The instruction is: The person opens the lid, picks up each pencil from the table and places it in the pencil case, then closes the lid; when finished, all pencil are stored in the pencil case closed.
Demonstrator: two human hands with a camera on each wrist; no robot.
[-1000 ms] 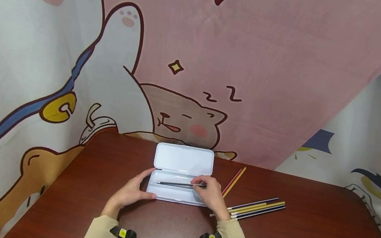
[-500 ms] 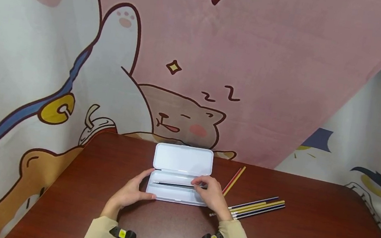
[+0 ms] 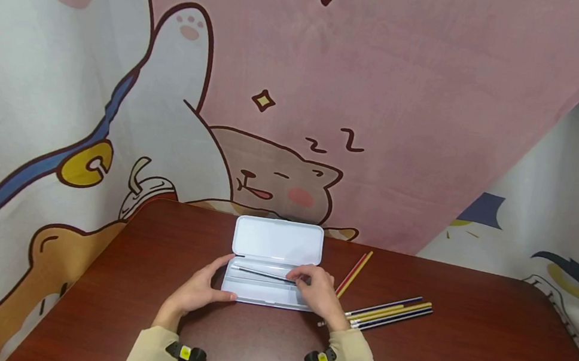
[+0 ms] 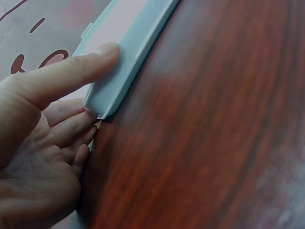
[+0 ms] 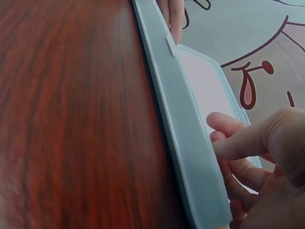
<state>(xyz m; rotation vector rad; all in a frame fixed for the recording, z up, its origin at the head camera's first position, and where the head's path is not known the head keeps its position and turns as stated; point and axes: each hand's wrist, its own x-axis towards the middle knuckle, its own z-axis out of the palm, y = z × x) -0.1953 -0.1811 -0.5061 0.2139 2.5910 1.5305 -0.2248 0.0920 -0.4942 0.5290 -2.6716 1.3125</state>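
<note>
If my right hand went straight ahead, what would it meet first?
Probably the raised lid of the pencil case, or its back wall if your right hand sits lower; depth is unclear.

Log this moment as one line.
left hand: grips white pencil case; right hand: pinches pencil; lid: open; loose pencils: on table, right of case

Head view: illumination is even and moderate; the glossy red-brown wooden tabletop [image 3: 258, 345] returns a diffuse pale sheen near its front centre. Soft shadow falls beside the left hand [image 3: 194, 294]. Wrist views: fine detail is soft; the open white rectangular plastic case [image 5: 176, 114] shows a washed-out lid [image 5: 205, 83]. Left wrist view: glare occupies the tabletop's lower-right corner
</note>
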